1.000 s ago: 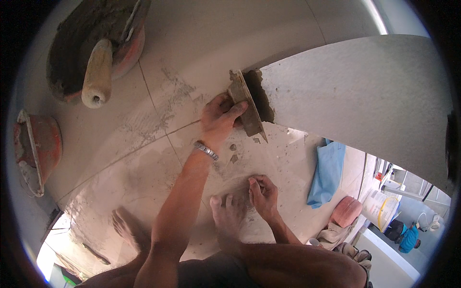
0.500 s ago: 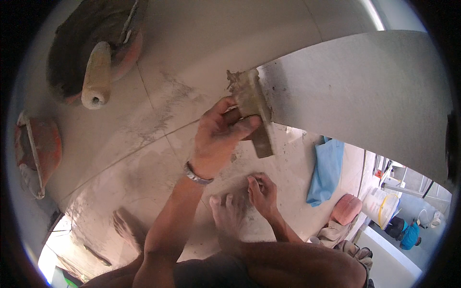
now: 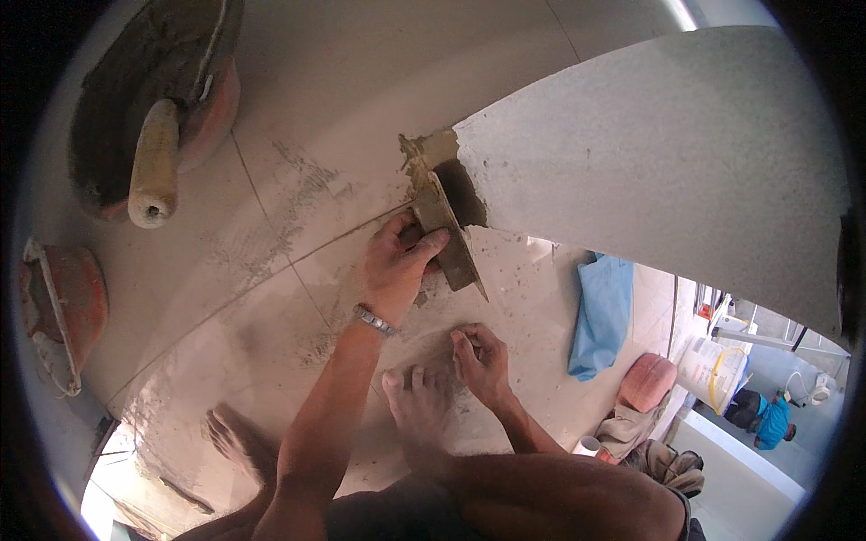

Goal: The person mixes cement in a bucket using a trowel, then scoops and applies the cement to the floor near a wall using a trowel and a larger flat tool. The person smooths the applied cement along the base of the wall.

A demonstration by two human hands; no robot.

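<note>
My left hand (image 3: 394, 270), with a metal-banded watch at the wrist, grips a mortar-smeared plastering trowel (image 3: 446, 242) by its handle, thumb on top. The trowel's blade is tilted on edge. Just beyond it, wet mortar (image 3: 465, 192) darkens the lower end of a large grey wall face (image 3: 649, 144), and ragged mortar spreads onto the floor tiles beside it. Low over the floor by my bare foot (image 3: 419, 397), my right hand (image 3: 484, 365) is loosely closed, and nothing shows in its curled fingers.
At upper left stands a mortar basin (image 3: 216, 117) with a pale roller-shaped piece (image 3: 155, 167) at its rim; a smaller red bucket (image 3: 77, 307) is nearer. A blue cloth (image 3: 602, 316), reddish sponge-like block (image 3: 648, 380) and white bucket (image 3: 710, 374) lie rightward. Another person (image 3: 771, 422) is far right.
My left hand has drawn the trowel away from the wall's end, toward me and slightly left, uncovering the dark wet mortar. My right hand stays low, fingers still curled. The view has shifted slightly.
</note>
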